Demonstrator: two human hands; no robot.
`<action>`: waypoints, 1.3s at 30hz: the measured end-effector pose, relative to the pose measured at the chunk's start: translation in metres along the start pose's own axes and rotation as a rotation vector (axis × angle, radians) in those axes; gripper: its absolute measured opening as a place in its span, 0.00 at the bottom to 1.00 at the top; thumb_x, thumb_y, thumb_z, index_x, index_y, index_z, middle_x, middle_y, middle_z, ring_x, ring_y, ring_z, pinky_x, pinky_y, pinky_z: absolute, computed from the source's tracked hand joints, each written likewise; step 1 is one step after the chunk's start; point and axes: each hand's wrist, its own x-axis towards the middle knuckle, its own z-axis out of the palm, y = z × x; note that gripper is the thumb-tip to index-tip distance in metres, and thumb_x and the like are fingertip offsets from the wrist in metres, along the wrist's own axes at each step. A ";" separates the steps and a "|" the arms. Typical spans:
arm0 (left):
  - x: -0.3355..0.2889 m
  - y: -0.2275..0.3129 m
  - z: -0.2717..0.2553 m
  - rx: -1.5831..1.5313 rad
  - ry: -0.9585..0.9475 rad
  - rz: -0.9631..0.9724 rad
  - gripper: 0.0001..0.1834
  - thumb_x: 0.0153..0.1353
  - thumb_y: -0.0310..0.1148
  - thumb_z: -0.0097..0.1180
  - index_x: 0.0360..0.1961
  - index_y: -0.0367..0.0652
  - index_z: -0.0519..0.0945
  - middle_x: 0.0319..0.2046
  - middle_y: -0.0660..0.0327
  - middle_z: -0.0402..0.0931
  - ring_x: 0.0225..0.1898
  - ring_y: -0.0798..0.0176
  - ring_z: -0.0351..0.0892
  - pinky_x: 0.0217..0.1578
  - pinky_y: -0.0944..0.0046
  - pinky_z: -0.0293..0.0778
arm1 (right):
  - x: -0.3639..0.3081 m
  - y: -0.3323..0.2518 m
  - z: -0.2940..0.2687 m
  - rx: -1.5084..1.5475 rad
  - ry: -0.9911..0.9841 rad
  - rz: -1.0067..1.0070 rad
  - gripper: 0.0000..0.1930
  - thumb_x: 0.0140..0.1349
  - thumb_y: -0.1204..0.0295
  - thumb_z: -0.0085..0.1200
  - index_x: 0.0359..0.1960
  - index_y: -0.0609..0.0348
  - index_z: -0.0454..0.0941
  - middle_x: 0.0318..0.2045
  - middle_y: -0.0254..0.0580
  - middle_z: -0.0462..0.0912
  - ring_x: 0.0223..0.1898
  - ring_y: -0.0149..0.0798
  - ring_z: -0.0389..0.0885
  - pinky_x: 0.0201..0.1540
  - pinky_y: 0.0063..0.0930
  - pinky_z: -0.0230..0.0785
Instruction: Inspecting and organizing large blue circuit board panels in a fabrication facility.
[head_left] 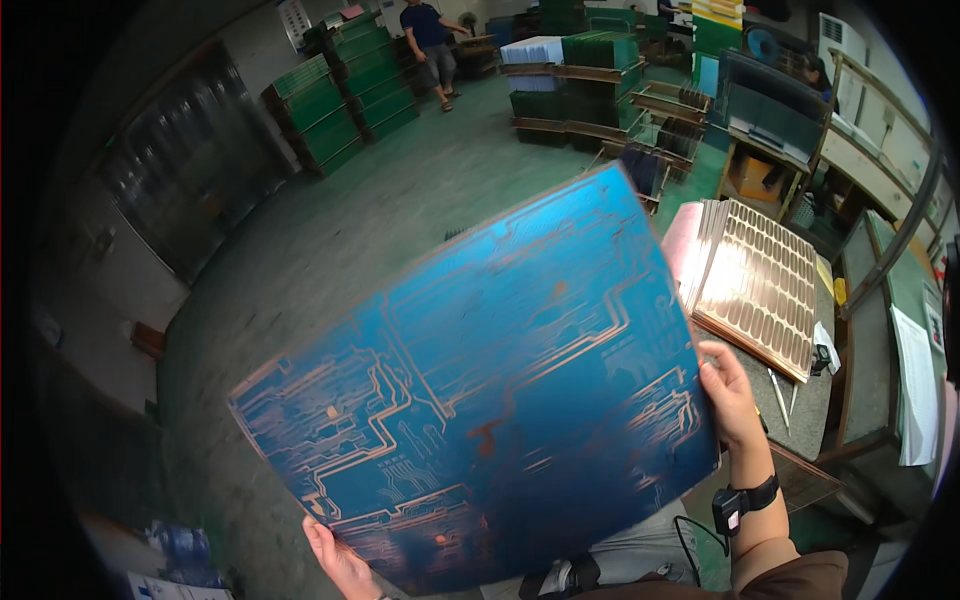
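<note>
A large blue circuit board panel point(540, 400) with copper-coloured traces is held up in front of me, tilted, its right end higher than its left. My left hand point(338, 562) grips its lower left edge, fingers closed on the rim. On the right edge, my right hand point(732, 395) pinches the panel, with the thumb on the front face and the other fingers partly hidden behind it. A black strap device point(745, 506) sits on my right wrist. The panel hides part of my lap.
To the right, a stack of copper-patterned panels point(757, 285) lies on a grey worktable point(810, 425) beside pen-like tools point(778, 400). Racks of green boards point(600, 90) and stacked green crates point(318, 110) stand farther back. A person point(430, 45) stands on the green floor point(370, 220).
</note>
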 end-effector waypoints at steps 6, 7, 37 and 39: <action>0.037 -0.004 0.008 -0.185 -0.431 0.141 0.08 0.61 0.30 0.45 0.43 0.48 0.70 0.47 0.62 0.69 0.48 0.67 0.68 0.51 0.62 0.64 | 0.040 0.016 -0.032 0.200 -0.006 -0.301 0.09 0.62 0.75 0.45 0.43 0.58 0.69 0.34 0.32 0.75 0.35 0.23 0.72 0.39 0.15 0.63; 0.059 -0.015 -0.010 -0.211 -0.582 0.187 0.08 0.60 0.28 0.46 0.42 0.48 0.70 0.50 0.59 0.67 0.51 0.64 0.65 0.53 0.61 0.62 | 0.050 0.016 -0.021 0.009 0.146 -0.172 0.09 0.63 0.73 0.43 0.44 0.57 0.69 0.36 0.35 0.75 0.37 0.24 0.72 0.40 0.15 0.63; -0.122 -0.131 0.253 -0.658 -0.759 -1.277 0.13 0.64 0.35 0.42 0.49 0.48 0.65 0.45 0.62 0.70 0.45 0.63 0.71 0.46 0.57 0.70 | 0.011 -0.042 0.020 -0.340 0.416 -0.356 0.19 0.61 0.72 0.43 0.52 0.69 0.63 0.44 0.45 0.73 0.42 0.32 0.73 0.46 0.23 0.64; -0.121 -0.159 0.244 -0.630 -1.037 -1.397 0.16 0.64 0.39 0.42 0.49 0.43 0.67 0.44 0.57 0.72 0.42 0.63 0.74 0.43 0.59 0.72 | 0.032 -0.060 0.030 -0.384 0.404 -0.335 0.18 0.61 0.72 0.43 0.51 0.70 0.64 0.41 0.43 0.75 0.39 0.30 0.74 0.44 0.21 0.65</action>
